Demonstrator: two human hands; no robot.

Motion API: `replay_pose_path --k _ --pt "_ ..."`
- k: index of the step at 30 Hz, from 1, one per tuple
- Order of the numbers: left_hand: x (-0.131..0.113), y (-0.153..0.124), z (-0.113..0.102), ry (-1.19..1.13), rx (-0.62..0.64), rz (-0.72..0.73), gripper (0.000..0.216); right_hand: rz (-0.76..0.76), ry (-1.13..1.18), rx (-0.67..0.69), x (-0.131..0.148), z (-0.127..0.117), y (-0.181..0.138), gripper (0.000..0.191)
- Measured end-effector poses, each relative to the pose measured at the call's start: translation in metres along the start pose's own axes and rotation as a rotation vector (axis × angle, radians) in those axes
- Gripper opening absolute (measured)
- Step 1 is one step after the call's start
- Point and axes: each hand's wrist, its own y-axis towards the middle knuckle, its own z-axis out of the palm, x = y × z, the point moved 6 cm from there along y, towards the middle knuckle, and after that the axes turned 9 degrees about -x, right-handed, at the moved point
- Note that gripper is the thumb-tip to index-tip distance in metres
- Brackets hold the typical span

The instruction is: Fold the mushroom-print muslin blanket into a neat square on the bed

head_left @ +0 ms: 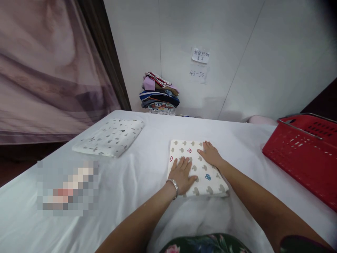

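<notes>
"Mushroom-print cloth, folded into a flat, roughly rectangular pad, lies on the white-sheeted bench directly before a person in a dark green floral garment."

"And the hands?"

"Apart from each other, palms down on the fabric, gripping nothing. The left hand, a silvery bracelet at its wrist, lies on the near-left part with fingers spread; the right hand rests at the far right edge."

"How does the material look?"

"Matte and soft, off-white, scattered with grey-beige mushrooms, a couple in red outline and one in blue. Folded layers show at the near right corner."

"What surrounds it?"

"Well to the left lies a second folded cloth, pale with small dark motifs. Nearer, a pixelated patch masks whatever is beneath. At right sits a glossy red plastic basket, its wall pierced with slots, a thin metal handle along the rim. Beyond the rumpled sheet, a lumpy stack of folded textiles rises by the smooth panelled wall; a filmy pinkish curtain hangs at left."
</notes>
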Motion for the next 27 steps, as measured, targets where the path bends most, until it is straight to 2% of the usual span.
replay_pose_path --k 3,6,11,15,20,24,27 --pt "0.0 0.0 -0.002 -0.022 0.013 -0.01 0.066 0.074 0.215 -0.001 -0.005 -0.003 0.0 0.073" --pt "0.0 0.0 -0.004 -0.043 0.024 -0.024 0.066 0.205 0.408 -0.036 -0.013 -0.009 -0.014 0.072" --pt "-0.001 -0.001 -0.004 -0.081 0.001 -0.036 0.064 0.428 0.734 -0.038 -0.022 -0.017 -0.075 0.075" --pt "0.006 0.0 -0.009 -0.133 -0.092 -0.074 0.06 0.547 0.942 -0.02 -0.021 -0.023 -0.121 0.079" --pt "0.042 0.001 -0.021 -0.188 -0.179 -0.36 0.061 0.593 1.083 0.011 -0.017 -0.033 -0.147 0.086" --pt "0.069 -0.001 -0.019 -0.299 -0.136 -0.555 0.068 0.651 1.151 0.082 -0.015 -0.037 -0.15 0.095" --pt "0.081 -0.002 -0.015 -0.399 -0.119 -0.677 0.073 0.684 1.164 0.138 -0.014 -0.038 -0.148 0.098"
